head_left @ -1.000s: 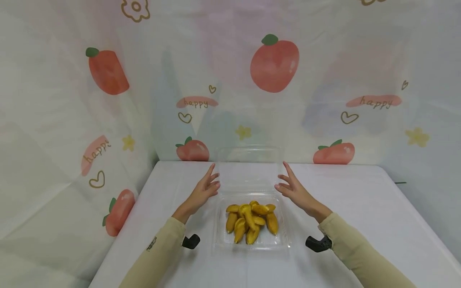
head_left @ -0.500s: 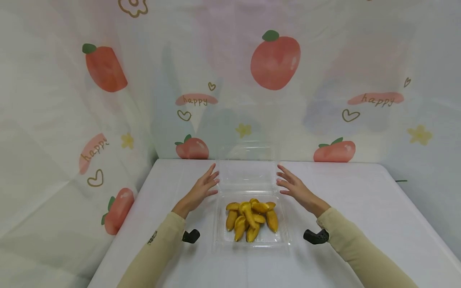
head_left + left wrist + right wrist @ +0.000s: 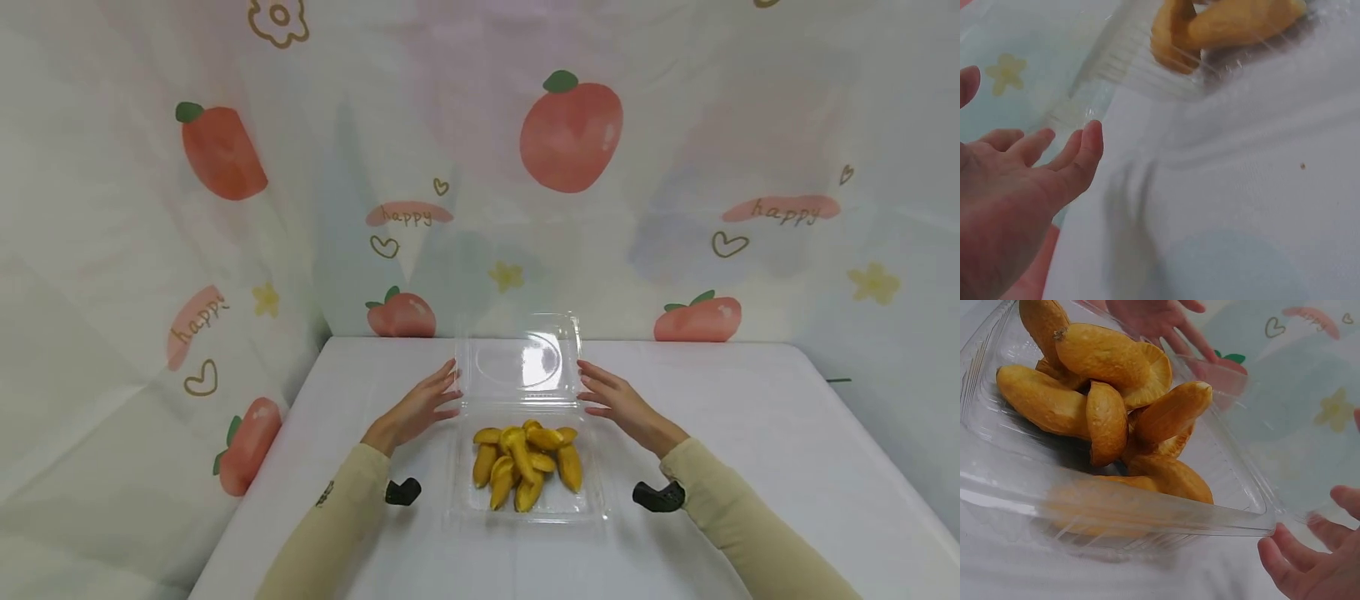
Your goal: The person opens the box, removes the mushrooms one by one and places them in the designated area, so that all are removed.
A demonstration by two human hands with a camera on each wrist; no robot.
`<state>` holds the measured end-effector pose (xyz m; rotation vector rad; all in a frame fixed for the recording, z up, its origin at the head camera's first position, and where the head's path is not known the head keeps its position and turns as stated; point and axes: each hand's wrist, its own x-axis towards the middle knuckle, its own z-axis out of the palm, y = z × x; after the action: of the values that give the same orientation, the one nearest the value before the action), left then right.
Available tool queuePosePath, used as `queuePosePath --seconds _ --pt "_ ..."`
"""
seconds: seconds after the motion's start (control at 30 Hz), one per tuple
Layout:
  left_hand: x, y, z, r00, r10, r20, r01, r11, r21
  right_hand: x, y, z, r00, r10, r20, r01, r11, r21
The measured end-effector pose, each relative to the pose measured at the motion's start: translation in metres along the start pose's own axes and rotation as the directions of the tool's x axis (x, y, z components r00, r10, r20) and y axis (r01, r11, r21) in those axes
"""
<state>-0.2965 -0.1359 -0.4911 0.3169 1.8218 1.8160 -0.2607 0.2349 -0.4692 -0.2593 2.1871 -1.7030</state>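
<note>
A clear plastic clamshell box (image 3: pixel 534 515) stands on the table with its hinged lid (image 3: pixel 501 367) raised at the back. Several yellow-brown mushrooms (image 3: pixel 519 457) lie heaped in its base, seen close up in the right wrist view as plump mushrooms (image 3: pixel 1107 419). My left hand (image 3: pixel 414 410) is at the lid's left edge, fingers extended and spread. At the opposite edge, my right hand (image 3: pixel 632 410) reaches in with its fingers nearly straight, fingertips right at the rim. The left wrist view shows the left palm (image 3: pixel 1016 206) turned toward the box, holding nothing.
A white cloth covers the table (image 3: pixel 360 542). Behind it hangs a printed curtain (image 3: pixel 480 125) with fruit and flower drawings, and the same print runs along the left side. Black wrist mounts (image 3: pixel 660 497) stick out below both cuffs.
The lid's upper edge has come down slightly, and a bright reflection now shows on it. Both hands have lowered along the lid's sides, the right fingers no longer pointing upward.
</note>
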Motion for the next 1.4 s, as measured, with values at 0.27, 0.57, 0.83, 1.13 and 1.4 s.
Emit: queuePosePath --seconds 0.27,0.57,0.83,1.13,1.4 --pt "0.007 -0.012 -0.006 1.000 -0.027 0.015 0.028 0.999 -0.039 0.001 0.000 -0.001 0.999 0.039 0.024 -0.039 0.999 0.006" --pt "0.006 -0.015 -0.003 0.998 -0.065 0.013 0.066 0.997 -0.028 0.001 0.007 0.002 0.998 0.069 0.012 -0.069 0.998 -0.003" --pt "0.002 -0.019 -0.002 0.998 -0.056 -0.037 0.055 0.998 -0.018 -0.002 0.008 -0.001 0.998 0.067 0.007 -0.066 0.996 -0.062" --pt "-0.012 -0.026 -0.007 0.990 -0.043 -0.135 0.050 0.998 0.047 -0.009 0.000 -0.005 0.999 0.037 -0.010 -0.037 0.992 -0.120" --pt "-0.037 -0.030 -0.010 0.993 0.024 -0.120 -0.006 0.989 0.146 -0.018 -0.007 -0.005 0.999 0.024 -0.039 -0.033 0.966 -0.258"
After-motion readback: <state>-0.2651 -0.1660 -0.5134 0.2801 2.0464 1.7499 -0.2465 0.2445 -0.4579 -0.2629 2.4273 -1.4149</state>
